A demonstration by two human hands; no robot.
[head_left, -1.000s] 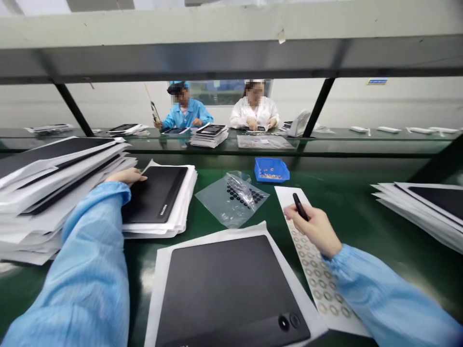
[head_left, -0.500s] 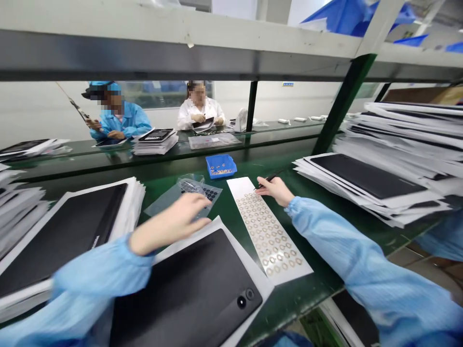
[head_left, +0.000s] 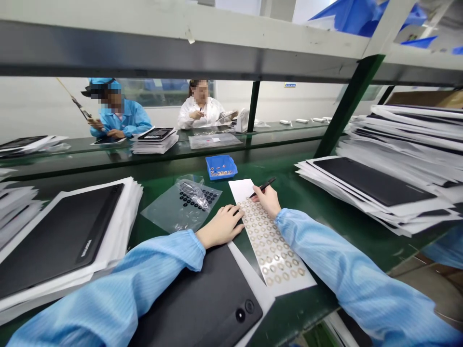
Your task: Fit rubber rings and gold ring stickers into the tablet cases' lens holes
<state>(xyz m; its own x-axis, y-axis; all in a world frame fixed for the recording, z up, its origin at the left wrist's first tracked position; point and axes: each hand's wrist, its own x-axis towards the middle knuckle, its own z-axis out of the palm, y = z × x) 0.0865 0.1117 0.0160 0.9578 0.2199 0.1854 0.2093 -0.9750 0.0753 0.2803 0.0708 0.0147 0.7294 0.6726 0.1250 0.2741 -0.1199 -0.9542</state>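
L hand lying flat, fingers loosely together, fingertips at the edge of the glossy white sticker sheet; can't tell if it's pressing or just touching; R hand pinched shut on a slim black pen, tip up, heel of hand over the sheet's top end; sheet lies flat on the green bench mat btw the hands, rows of small gold-brown rings on it; just left, a crinkly clear plastic bag w/ black round dots inside; up ahead a small blue plastic tray w/ gold bits; matte black slab w/ two round lenses on white backing under L forearm, its corner near the sheet; paper-wrapped black slabs stacked both sides, L stack, R stack; past a glass shelf, two co-workers, blue smock, white smock, under a steel crossbar.
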